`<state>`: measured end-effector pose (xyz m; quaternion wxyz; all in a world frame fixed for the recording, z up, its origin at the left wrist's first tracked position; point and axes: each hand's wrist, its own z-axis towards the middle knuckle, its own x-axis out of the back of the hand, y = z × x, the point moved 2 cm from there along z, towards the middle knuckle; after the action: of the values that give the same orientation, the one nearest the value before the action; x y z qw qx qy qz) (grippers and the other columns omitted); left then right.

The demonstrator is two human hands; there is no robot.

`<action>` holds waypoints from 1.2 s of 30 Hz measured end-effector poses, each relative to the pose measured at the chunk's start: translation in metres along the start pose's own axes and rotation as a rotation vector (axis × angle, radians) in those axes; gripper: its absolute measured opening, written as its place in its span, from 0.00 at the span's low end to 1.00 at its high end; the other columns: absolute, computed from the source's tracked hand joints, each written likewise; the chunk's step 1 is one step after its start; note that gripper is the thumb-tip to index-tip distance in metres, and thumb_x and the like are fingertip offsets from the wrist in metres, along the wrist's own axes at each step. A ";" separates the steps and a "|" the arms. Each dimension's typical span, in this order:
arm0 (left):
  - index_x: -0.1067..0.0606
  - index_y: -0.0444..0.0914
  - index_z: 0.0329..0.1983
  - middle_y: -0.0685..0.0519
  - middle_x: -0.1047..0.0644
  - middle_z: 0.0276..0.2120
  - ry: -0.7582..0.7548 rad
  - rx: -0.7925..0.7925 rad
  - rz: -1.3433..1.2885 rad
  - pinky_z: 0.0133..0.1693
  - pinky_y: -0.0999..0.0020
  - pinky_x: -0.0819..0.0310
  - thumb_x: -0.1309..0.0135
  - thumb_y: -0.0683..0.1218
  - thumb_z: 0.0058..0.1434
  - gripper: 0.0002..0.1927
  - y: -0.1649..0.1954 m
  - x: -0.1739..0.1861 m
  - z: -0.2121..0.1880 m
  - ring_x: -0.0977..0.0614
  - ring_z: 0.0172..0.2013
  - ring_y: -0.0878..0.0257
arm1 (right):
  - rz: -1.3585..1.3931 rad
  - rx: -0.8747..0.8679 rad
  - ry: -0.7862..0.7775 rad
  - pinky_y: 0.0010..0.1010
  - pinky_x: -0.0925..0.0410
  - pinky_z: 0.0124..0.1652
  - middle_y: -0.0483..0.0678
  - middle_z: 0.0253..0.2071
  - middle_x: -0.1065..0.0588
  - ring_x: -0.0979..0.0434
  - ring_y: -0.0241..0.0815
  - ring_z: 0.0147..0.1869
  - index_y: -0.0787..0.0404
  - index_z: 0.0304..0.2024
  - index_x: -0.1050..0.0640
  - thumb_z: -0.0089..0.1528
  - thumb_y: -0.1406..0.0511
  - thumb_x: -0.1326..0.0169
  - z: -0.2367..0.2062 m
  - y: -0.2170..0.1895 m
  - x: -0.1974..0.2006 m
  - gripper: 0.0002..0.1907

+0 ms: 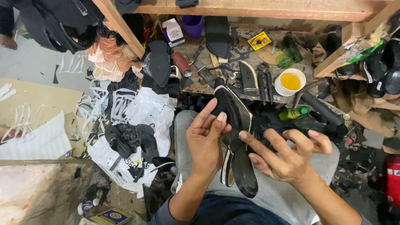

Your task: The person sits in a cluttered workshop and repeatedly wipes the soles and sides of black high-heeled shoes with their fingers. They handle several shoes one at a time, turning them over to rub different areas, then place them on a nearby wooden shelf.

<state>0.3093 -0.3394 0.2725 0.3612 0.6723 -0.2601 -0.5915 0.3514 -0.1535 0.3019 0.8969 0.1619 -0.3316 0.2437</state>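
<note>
Gripping a black sandal (236,137) over the lap, the left hand (205,141) has its fingers curled around the upper, while the right hand (285,156) presses an extended forefinger to the sandal's edge, its other fingers loosely spread. The sandal carries a pale beaded trim. Beyond, a white bowl (290,81) holds yellow liquid; a purple cup (193,25), contents not visible, stands further back. The cluttered workbench (233,54) bears pincers (264,81) and black soles. A white plastic bag (137,125) holding black sandals lies on the floor left.
</note>
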 end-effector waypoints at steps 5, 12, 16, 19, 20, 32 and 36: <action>0.30 0.29 0.67 0.54 0.21 0.36 -0.040 -0.011 -0.026 0.41 0.75 0.19 0.42 0.37 0.65 0.26 0.001 -0.001 -0.002 0.19 0.36 0.71 | 0.075 -0.038 -0.037 0.48 0.53 0.56 0.36 0.42 0.26 0.39 0.45 0.49 0.40 0.54 0.14 0.66 0.48 0.47 0.001 0.001 0.002 0.19; 0.30 0.29 0.67 0.55 0.22 0.36 -0.046 -0.019 -0.033 0.40 0.75 0.20 0.41 0.37 0.66 0.26 0.003 -0.001 -0.002 0.20 0.36 0.71 | 0.180 -0.066 -0.023 0.49 0.53 0.57 0.39 0.45 0.27 0.39 0.46 0.52 0.42 0.53 0.14 0.65 0.49 0.48 0.009 0.000 0.002 0.19; 0.29 0.28 0.66 0.56 0.22 0.35 -0.012 -0.035 0.012 0.39 0.76 0.20 0.41 0.37 0.65 0.25 0.003 0.000 -0.003 0.21 0.35 0.72 | 0.519 -0.204 -0.094 0.48 0.52 0.60 0.43 0.46 0.29 0.41 0.49 0.55 0.45 0.51 0.15 0.65 0.54 0.51 0.017 0.003 0.001 0.17; 0.29 0.28 0.66 0.56 0.23 0.33 -0.026 -0.047 0.005 0.39 0.75 0.20 0.41 0.37 0.66 0.25 0.003 -0.001 -0.003 0.21 0.34 0.72 | 0.656 -0.318 -0.144 0.45 0.51 0.61 0.45 0.46 0.31 0.42 0.49 0.56 0.46 0.49 0.15 0.67 0.56 0.53 0.020 0.007 0.004 0.17; 0.28 0.28 0.67 0.56 0.24 0.32 -0.038 -0.058 -0.004 0.39 0.75 0.20 0.40 0.37 0.67 0.25 0.003 -0.001 -0.003 0.21 0.34 0.71 | 0.692 -0.357 -0.160 0.44 0.50 0.61 0.45 0.46 0.32 0.42 0.48 0.57 0.46 0.49 0.15 0.67 0.57 0.54 0.020 0.007 0.005 0.17; 0.28 0.29 0.66 0.55 0.22 0.33 -0.025 -0.057 0.051 0.39 0.75 0.21 0.41 0.37 0.66 0.24 0.005 -0.003 -0.006 0.20 0.34 0.71 | 0.554 -0.273 -0.099 0.47 0.51 0.60 0.45 0.45 0.29 0.38 0.48 0.55 0.52 0.49 0.14 0.65 0.58 0.53 0.019 -0.004 0.007 0.19; 0.28 0.29 0.65 0.56 0.22 0.33 -0.019 -0.048 0.039 0.39 0.75 0.21 0.42 0.36 0.66 0.24 0.006 -0.003 -0.005 0.21 0.34 0.71 | 0.706 -0.353 -0.102 0.43 0.49 0.63 0.46 0.48 0.32 0.40 0.49 0.58 0.49 0.49 0.15 0.67 0.58 0.56 0.017 0.002 0.007 0.18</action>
<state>0.3146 -0.3402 0.2794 0.3859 0.6526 -0.2624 -0.5969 0.3459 -0.1570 0.3198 0.7543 -0.1070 -0.4478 0.4681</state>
